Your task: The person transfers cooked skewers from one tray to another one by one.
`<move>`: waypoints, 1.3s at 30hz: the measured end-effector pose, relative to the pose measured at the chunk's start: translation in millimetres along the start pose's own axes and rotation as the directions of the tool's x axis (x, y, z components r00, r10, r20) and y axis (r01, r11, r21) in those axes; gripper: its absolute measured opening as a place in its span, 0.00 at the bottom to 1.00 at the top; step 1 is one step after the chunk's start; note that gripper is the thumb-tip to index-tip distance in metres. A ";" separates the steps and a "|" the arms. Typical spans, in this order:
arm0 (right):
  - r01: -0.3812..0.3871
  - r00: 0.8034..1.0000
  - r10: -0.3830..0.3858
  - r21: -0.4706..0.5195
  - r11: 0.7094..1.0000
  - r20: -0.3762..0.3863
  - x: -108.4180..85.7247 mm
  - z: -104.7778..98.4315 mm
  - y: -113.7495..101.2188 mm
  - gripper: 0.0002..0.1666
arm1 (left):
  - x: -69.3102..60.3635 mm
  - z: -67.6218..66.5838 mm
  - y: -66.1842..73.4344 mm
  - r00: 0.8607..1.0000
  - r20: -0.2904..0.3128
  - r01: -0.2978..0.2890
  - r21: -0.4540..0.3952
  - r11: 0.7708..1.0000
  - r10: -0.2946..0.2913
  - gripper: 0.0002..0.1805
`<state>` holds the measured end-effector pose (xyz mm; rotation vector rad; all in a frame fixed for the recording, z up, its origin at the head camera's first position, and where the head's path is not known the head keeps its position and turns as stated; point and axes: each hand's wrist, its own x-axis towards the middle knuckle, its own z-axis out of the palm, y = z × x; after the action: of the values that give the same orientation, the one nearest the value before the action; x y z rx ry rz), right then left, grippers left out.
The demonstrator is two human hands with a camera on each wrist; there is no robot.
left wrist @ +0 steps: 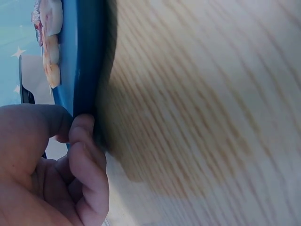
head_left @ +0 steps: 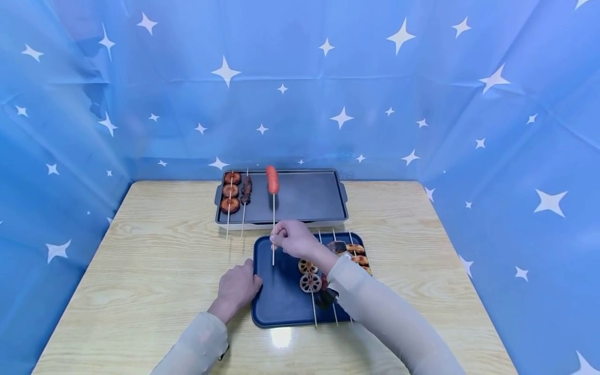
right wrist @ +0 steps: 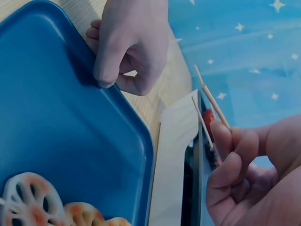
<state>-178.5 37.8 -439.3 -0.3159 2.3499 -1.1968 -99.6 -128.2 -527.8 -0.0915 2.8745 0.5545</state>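
Note:
My right hand [head_left: 294,238] pinches the stick of a red sausage skewer [head_left: 273,180], its sausage end up over the grey griddle plate [head_left: 304,195]. In the right wrist view, that hand [right wrist: 249,174] has thumb and fingers on the wooden stick [right wrist: 215,104]. My left hand [head_left: 237,284] grips the left edge of the blue tray [head_left: 281,307]; in the left wrist view, the left hand [left wrist: 56,165] pinches the tray rim [left wrist: 89,61]. Lotus-root slices [head_left: 309,283] on a stick lie in the tray.
On the griddle's left side lie a skewer of round brown slices [head_left: 230,190] and a dark meat skewer [head_left: 246,190]. Several more skewers, one with yellow-brown pieces [head_left: 360,259], lie on the tray's right under my right forearm. A blue star-patterned curtain [head_left: 281,104] stands behind the wooden table [head_left: 154,260].

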 end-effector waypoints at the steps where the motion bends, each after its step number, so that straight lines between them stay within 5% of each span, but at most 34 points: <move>1: 0.004 1.000 -0.004 0.005 1.000 0.002 -2.0 -1.1 0.6 0.08 | -0.1 -0.4 -0.1 1.000 -0.002 -0.002 0.000 1.000 0.002 0.13; 19: 0.037 0.997 -0.039 0.023 0.999 0.063 -32.7 -10.0 20.8 0.05 | -2.1 -0.3 -0.1 1.000 -0.017 -0.018 -0.011 1.000 0.018 0.14; 39: 0.111 0.993 -0.110 -0.019 0.994 0.049 -72.9 6.6 49.6 0.06 | -1.8 0.4 -1.3 1.000 -0.021 -0.019 -0.010 1.000 0.019 0.12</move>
<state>-112.0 92.3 -459.8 -0.4821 2.3321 -1.2008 -97.6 -129.2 -528.2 -0.0721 2.8954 0.5754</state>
